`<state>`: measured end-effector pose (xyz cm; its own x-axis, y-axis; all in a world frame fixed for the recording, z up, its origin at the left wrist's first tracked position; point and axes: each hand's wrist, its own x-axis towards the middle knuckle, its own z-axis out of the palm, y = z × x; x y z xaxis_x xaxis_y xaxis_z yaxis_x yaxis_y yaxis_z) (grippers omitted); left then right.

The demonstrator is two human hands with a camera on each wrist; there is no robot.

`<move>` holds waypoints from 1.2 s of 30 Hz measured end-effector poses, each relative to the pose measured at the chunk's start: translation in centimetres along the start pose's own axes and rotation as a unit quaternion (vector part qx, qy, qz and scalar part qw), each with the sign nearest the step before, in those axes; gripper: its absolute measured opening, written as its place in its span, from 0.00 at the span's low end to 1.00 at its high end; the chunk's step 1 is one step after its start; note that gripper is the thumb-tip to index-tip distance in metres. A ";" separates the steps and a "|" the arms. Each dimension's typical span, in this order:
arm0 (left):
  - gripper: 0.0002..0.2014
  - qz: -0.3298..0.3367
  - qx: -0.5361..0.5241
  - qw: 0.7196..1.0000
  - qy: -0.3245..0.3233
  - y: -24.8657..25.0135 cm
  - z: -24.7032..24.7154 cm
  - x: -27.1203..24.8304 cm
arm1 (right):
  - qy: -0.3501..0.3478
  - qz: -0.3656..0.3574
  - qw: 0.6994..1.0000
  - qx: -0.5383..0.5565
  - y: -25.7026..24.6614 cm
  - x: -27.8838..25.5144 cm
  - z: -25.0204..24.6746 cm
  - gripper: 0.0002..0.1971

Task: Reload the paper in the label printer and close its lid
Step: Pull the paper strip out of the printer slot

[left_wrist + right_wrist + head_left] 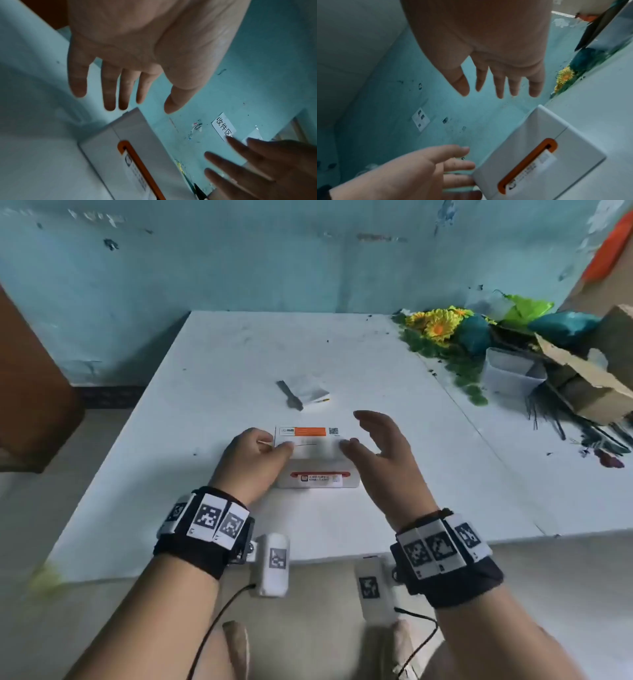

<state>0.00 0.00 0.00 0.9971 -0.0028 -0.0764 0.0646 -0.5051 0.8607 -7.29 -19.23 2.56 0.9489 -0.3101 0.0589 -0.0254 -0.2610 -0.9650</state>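
The head view alone shows the label printer (317,462) whole: a white box on the white bench (342,354), lid raised at its far edge, with an orange band and a square code on the lid's inner face. Only this view shows the small white packet (310,393) and the yellow flowers (436,325), both beyond the printer, the flowers off to its right.

The wrist views show instead the printer's front face and its orange-rimmed slot (529,167), with a printed label showing in it; the seam above the slot is plain there.

The left hand (255,458) lies at the printer's left side, fingers straight, its grip spread; whether the fingertips touch the lid, I cannot tell. The right hand (380,448) hangs over the printer's right side, fingers spread and straight, holding nothing.
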 end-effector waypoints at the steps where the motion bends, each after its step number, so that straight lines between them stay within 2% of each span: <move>1: 0.24 0.004 -0.021 1.000 0.004 -0.3 0.6 0.5 | -0.028 0.036 0.998 -0.031 0.7 0.6 -0.1 0.28; 3: 0.29 0.030 -0.039 0.999 0.024 -0.5 1.4 1.3 | -0.063 0.097 0.990 -0.081 1.9 1.6 -0.5 0.36; 5: 0.34 0.060 -0.031 0.997 0.025 -0.7 1.9 1.8 | -0.080 0.115 0.983 -0.119 3.0 2.6 -0.4 0.36; 9: 0.38 0.058 -0.039 0.997 0.016 -2.2 1.9 3.6 | -0.046 0.072 0.983 -0.165 4.6 4.8 0.2 0.17; 11: 0.34 0.059 -0.074 0.995 0.018 -2.9 1.7 4.6 | -0.031 0.057 0.985 -0.158 5.0 5.7 0.1 0.13; 14: 0.23 0.066 -0.134 0.988 0.031 -3.7 1.6 5.9 | -0.033 0.043 0.989 -0.140 5.4 6.9 0.1 0.11; 17: 0.18 0.069 -0.149 0.985 0.056 -4.3 1.9 6.7 | -0.029 0.038 0.990 -0.133 5.7 8.2 0.4 0.08; 22: 0.25 0.052 -0.155 0.986 0.024 -4.9 1.1 7.8 | 0.007 0.089 0.993 -0.073 6.2 9.6 0.3 0.13; 24: 0.28 0.045 -0.138 0.989 0.002 -5.4 0.7 8.2 | 0.015 0.088 0.994 -0.066 6.4 9.7 0.2 0.14; 27: 0.34 0.031 -0.127 0.991 0.022 -6.1 0.8 8.5 | 0.015 0.088 0.994 -0.059 6.6 9.8 0.2 0.20; 31: 0.24 0.039 -0.157 0.985 0.065 -6.1 1.2 8.9 | -0.003 0.085 0.995 -0.056 6.8 10.0 0.4 0.17; 36: 0.18 0.049 -0.152 0.986 0.042 -6.1 1.3 9.1 | -0.017 0.091 0.994 -0.062 7.0 10.2 0.0 0.17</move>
<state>8.62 1.94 -6.54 0.9982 0.0391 0.0449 -0.0351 -0.2229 0.9742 2.19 -24.21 -3.63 0.9355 -0.3310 -0.1238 -0.2332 -0.3151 -0.9200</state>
